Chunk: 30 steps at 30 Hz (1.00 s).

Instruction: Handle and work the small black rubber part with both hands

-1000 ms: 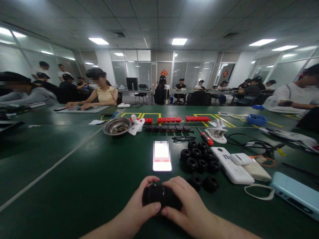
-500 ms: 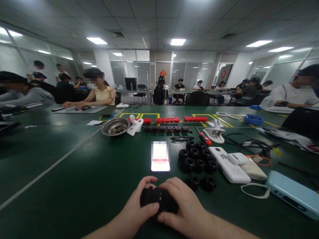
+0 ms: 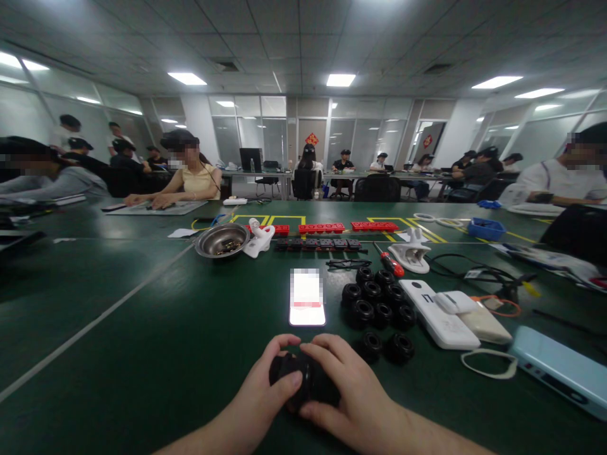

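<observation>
Both of my hands close round one black round part (image 3: 300, 379) just above the green table near its front edge. My left hand (image 3: 265, 395) grips its left side with the thumb on top. My right hand (image 3: 348, 395) wraps its right side and hides most of it. Just beyond lies a lit phone (image 3: 307, 297). To the right of the phone sits a cluster of several black ring-shaped parts (image 3: 379, 303), two of them apart and closest to my right hand.
A metal bowl (image 3: 222, 241), white clips, red and black strips (image 3: 322, 227) and a red-handled screwdriver (image 3: 389, 260) lie farther back. White power banks (image 3: 439, 313), cables and a light blue case (image 3: 559, 370) crowd the right. People sit around the tables.
My hands stay in place on the black part; my left thumb has slid further over its top. The view has shifted slightly.
</observation>
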### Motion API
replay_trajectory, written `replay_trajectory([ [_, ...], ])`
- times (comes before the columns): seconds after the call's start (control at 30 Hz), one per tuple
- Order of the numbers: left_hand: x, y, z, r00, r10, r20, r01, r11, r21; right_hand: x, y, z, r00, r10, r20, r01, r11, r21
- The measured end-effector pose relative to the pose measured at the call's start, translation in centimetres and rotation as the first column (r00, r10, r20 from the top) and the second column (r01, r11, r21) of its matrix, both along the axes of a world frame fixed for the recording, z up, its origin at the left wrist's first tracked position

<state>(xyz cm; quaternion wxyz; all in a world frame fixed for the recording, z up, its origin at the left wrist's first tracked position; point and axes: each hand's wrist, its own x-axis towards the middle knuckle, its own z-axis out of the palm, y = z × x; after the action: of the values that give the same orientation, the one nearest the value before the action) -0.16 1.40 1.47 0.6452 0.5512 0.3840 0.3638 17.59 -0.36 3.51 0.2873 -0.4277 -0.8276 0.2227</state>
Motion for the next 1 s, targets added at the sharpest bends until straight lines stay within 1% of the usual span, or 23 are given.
replay_trajectory([
  [0.07,-0.1,-0.1,0.0,1.000,0.003,0.029,-0.003,1.000,0.014,0.0,0.0,0.3,1.000,-0.013,0.002,0.013,1.000,-0.022],
  [0.17,-0.1,-0.3,0.2,0.999,-0.003,0.048,0.003,1.000,0.008,0.1,0.1,0.1,1.000,0.021,-0.009,-0.021,1.000,-0.009],
  [0.33,-0.1,-0.2,0.6,0.998,-0.020,-0.053,0.023,0.999,0.040,-0.1,0.1,-0.5,0.998,0.063,-0.013,-0.061,0.993,0.099],
  [0.4,0.0,-0.1,0.7,0.998,-0.018,-0.061,0.020,0.999,0.043,-0.1,0.1,-0.6,0.999,0.054,-0.005,-0.054,0.993,0.107],
  [0.57,0.2,-0.2,0.5,0.999,0.038,-0.032,-0.037,0.999,0.025,0.0,0.1,-0.3,1.000,-0.024,0.016,0.024,1.000,0.016],
  [0.67,0.1,-0.3,0.5,0.998,0.055,-0.023,-0.054,0.998,0.022,0.0,0.2,-0.2,0.999,-0.054,-0.004,0.054,0.999,-0.001],
  [0.77,0.1,-0.3,0.6,0.999,0.031,-0.009,-0.031,0.999,0.025,0.1,0.2,-0.3,0.999,-0.026,-0.046,0.027,0.999,0.024],
  [0.9,0.3,-0.1,0.5,0.999,0.026,-0.032,-0.027,0.999,-0.017,0.1,0.1,-0.8,0.998,0.016,-0.068,-0.010,0.995,0.096],
  [1.0,0.3,0.1,0.3,0.999,-0.025,-0.029,0.024,0.999,-0.032,0.0,0.1,-0.9,0.998,0.036,-0.052,-0.030,0.994,0.103],
])
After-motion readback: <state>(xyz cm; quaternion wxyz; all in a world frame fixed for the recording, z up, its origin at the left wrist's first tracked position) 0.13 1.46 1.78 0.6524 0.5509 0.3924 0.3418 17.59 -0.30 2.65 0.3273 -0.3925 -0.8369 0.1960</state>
